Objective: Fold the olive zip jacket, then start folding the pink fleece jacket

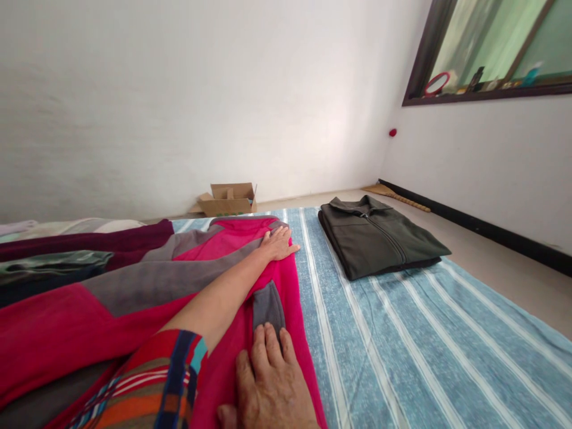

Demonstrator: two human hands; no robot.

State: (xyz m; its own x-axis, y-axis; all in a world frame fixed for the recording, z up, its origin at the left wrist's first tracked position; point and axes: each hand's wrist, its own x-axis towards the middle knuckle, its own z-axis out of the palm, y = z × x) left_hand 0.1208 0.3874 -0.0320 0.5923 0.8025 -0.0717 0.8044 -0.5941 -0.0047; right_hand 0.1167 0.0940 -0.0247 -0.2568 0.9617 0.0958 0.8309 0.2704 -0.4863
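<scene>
Both hands, left hand (277, 243) and right hand (272, 387), press flat-fingered, gripping nothing, on the seemingly half-folded red garment (232, 238); dark jacket (379, 241) lies folded.

Right hand (270, 387) cut off at bottom edge; windowsill items (478, 80) too small to be identified.

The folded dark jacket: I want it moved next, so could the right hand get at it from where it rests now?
Probably yes. The right hand lies flat on the red garment, and only bare striped mat separates it from the dark jacket.
</scene>
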